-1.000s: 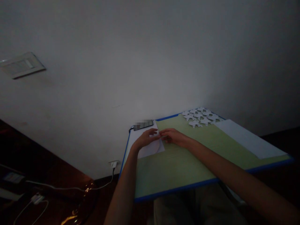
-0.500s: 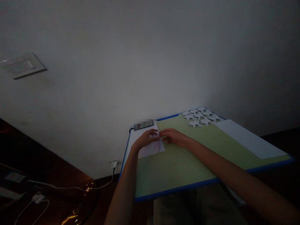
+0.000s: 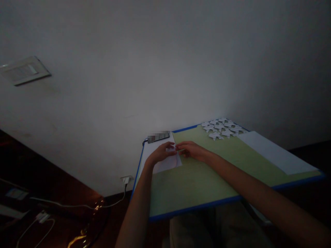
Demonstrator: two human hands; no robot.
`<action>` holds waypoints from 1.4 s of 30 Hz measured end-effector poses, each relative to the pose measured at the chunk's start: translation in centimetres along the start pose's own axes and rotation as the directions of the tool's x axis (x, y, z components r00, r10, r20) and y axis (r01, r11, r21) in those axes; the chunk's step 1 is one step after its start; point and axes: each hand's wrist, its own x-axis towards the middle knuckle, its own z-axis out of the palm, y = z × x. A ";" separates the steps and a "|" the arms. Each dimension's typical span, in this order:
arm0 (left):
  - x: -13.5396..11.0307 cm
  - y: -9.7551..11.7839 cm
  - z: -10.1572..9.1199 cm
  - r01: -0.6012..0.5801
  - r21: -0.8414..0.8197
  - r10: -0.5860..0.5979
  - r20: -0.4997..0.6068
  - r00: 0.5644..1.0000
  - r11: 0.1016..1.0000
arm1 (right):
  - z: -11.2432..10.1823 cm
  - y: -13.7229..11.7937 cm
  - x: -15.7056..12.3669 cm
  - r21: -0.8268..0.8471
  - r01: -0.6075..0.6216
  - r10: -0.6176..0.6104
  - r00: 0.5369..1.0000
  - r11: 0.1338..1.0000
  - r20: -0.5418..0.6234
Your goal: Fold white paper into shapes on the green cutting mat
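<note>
A green board with a blue edge (image 3: pixel 196 186) lies across my lap. On its far left part rests a white paper sheet (image 3: pixel 165 164). My left hand (image 3: pixel 161 153) lies on this sheet with curled fingers pinching its upper right edge. My right hand (image 3: pixel 190 150) meets it from the right, fingertips pinched on the same paper edge. Both hands touch near the sheet's fold.
Several small folded white paper shapes (image 3: pixel 219 128) are grouped at the board's far right corner. A white sheet (image 3: pixel 274 153) lies along the right side. A dark phone (image 3: pixel 158 137) sits at the far left edge. A wall socket (image 3: pixel 126 179) and cables (image 3: pixel 64 206) are at left.
Both hands stay pinched on the paper edge. The view has shifted very slightly; nothing else has visibly moved.
</note>
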 end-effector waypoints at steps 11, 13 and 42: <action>0.1 -0.5 0.2 -0.015 0.014 0.015 -0.013 1.000 1.000 | 0.2 0.1 0.1 -0.061 -0.001 0.000 1.000 0.998 -0.025; 0.1 -0.4 0.2 -0.019 0.023 0.019 -0.009 1.000 1.000 | 0.2 0.2 0.1 -0.054 0.001 -0.002 1.000 0.999 -0.010; 0.4 -0.2 0.4 -0.040 0.077 0.043 -0.035 0.998 0.996 | 0.4 1.4 0.4 -0.246 0.187 -0.176 0.982 0.951 0.063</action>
